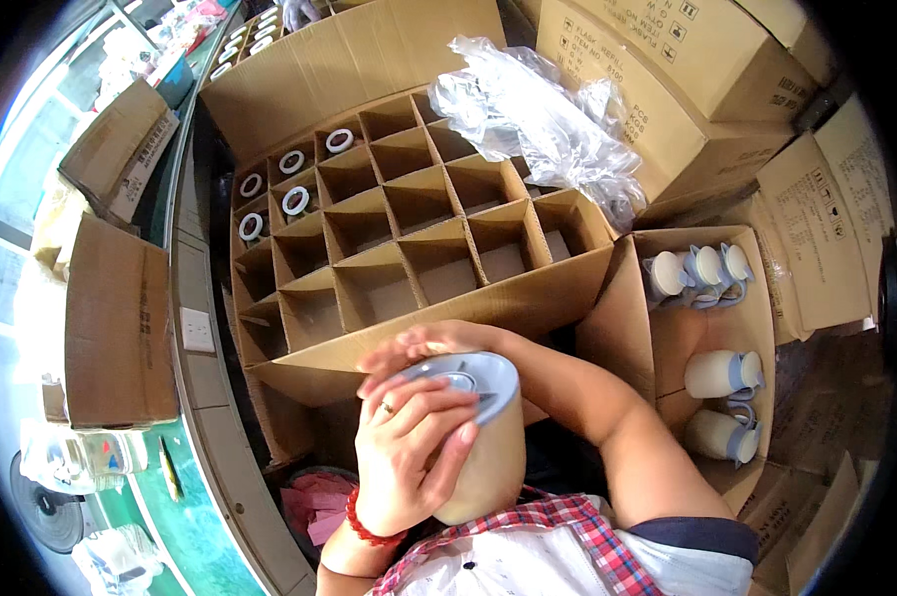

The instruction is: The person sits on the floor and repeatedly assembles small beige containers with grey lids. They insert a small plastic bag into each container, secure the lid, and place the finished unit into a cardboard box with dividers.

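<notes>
Close in front of my body stands a cream vacuum jug (498,457) with its blue-grey flat end up and a round disc in the middle of that end. My left hand (414,447), with a ring and a red bracelet, lies over that end and grips its near left side. My right hand (414,345) reaches around behind the jug, its fingers stretched out and slightly blurred, close to the left fingertips. Whether it touches the jug I cannot tell. Just beyond is a large carton (448,306) with cardboard dividers; several compartments at its left hold things with round white rims (295,201).
An open carton (691,323) on the right holds several cream jugs (723,373) with blue-grey collars. Crumpled clear plastic (538,119) lies over the divided carton's far right corner. Closed cartons (647,79) are stacked behind. A green-topped counter (195,497) runs along the left.
</notes>
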### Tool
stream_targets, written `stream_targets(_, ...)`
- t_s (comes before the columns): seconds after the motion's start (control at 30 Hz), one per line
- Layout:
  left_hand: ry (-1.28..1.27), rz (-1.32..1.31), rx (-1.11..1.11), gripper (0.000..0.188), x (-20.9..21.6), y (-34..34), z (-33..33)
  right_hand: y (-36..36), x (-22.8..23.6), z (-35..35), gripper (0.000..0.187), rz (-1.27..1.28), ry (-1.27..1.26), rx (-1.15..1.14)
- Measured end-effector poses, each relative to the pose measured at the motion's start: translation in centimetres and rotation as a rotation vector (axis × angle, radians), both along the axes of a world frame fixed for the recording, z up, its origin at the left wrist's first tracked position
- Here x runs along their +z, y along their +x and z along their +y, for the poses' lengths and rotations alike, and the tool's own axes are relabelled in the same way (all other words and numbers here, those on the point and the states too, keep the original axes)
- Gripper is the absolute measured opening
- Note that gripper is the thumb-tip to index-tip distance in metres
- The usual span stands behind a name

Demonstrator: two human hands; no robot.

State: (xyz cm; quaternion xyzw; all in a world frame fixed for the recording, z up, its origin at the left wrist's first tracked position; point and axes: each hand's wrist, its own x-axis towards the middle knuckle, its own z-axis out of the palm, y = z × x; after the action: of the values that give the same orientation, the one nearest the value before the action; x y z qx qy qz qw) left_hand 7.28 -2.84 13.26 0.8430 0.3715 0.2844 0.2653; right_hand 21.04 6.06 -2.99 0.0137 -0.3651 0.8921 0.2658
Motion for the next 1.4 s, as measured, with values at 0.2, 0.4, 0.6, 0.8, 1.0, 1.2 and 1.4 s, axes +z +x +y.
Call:
stream_targets(0.2, -0.442, -0.932, -0.47, 0.028, -11.2, -6.1, 4.3, 5.0, 4.8, -4.9, 0.053, -0.762, 0.383, -0.363)
stream_targets(0.4, -0.564, -0.884, -0.512, 0.032, -10.1, -6.0, 5.2, 6.5, 7.3, -4.6, 0.045, -0.678, 0.109, -0.263)
stream_targets(0.6, -0.158, -0.423, -0.195, 0.026, -4.6, -4.1, 1.9, 6.6, 7.4, -1.2, 0.032, -0.471, 0.473, -0.027)
stream_targets(0.8, -0.313, -0.693, -0.291, 0.024, -7.4, -4.8, 2.5, 6.1, 8.6, 1.8, 0.035, -0.498, 0.769, 0.188)
stream_targets(1.0, -0.155, -0.822, -0.154, 0.021, -5.6, -5.2, -0.7, 3.7, 13.5, 0.5, 0.041, -0.578, 1.038, 0.222)
stream_targets(1.2, 0.044, -0.8, 0.05, 0.036, -2.3, -4.6, -6.7, 3.9, 19.5, -6.4, 0.047, -0.781, 1.56, 0.007)
stream_targets(1.4, 0.3, -0.382, -0.077, 0.027, 0.0, -5.3, -10.6, 3.8, 20.5, -12.6, 0.041, -1.064, 1.552, -0.317)
